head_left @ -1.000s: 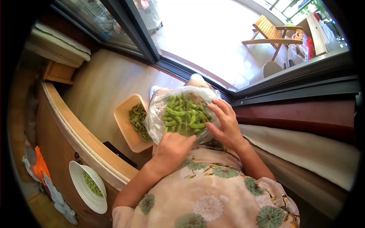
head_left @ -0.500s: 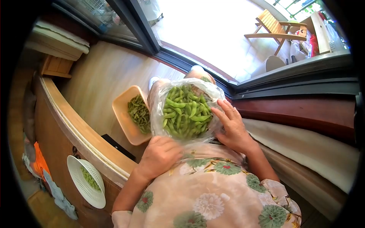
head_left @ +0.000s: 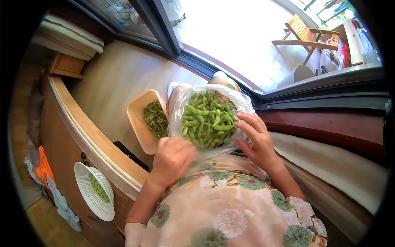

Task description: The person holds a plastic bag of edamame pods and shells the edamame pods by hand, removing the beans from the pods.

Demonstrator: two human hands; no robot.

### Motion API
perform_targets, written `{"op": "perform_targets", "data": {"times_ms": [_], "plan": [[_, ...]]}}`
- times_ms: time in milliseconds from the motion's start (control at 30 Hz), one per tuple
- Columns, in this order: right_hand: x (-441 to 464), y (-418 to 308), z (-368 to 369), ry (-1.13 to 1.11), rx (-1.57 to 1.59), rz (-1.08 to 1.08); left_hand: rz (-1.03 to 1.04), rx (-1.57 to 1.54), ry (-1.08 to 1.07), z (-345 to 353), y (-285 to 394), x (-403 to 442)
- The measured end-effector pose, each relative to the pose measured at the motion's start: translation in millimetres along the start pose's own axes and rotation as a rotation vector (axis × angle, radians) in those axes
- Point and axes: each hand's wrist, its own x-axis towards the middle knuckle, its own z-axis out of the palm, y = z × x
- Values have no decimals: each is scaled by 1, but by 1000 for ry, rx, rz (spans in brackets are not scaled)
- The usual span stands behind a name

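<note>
A clear plastic bag (head_left: 177,117) lies open on the lap, filled with plump green soybean pods (head_left: 210,123). At its lower left edge is my left hand (head_left: 172,159), curled closed with the knuckles up. Blur at its fingertips hides whatever they pinch. My right hand (head_left: 257,144) rests against the bag's right side, fingers stretched out and thumb apart, holding nothing. Left of the bag, an orange-beige plastic basin (head_left: 139,123) holds a heap of darker, flatter pods (head_left: 155,120).
On the wooden surface at left, a white colander (head_left: 84,191) contains shelled green beans (head_left: 98,189). A dark sliding-door frame (head_left: 205,66) runs ahead, with a wooden chair (head_left: 302,31) beyond it. A cushioned bench (head_left: 321,160) lies at right.
The view has shifted slightly, so most things sit a little further right. My left hand has lifted slightly relative to the bag. My right hand stays at the bag's right side.
</note>
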Motion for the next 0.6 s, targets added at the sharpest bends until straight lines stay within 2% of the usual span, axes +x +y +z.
{"op": "perform_targets", "data": {"times_ms": [33,133,300,400,567,600], "plan": [[0,4,4,46,38,-36,-11,25,11,-2,1,2],[-6,7,15,36,87,92,-65,111,15,-5,-5,1],[-9,11,14,53,-10,9,-285,122,16,3,-14,-6],[-1,0,7,124,36,6,-222,57,151,12,-12,6],[2,10,16,128,88,5,-222,98,124,18,-13,17],[0,11,14,68,58,1,-229,102,120,18,-15,15]]}}
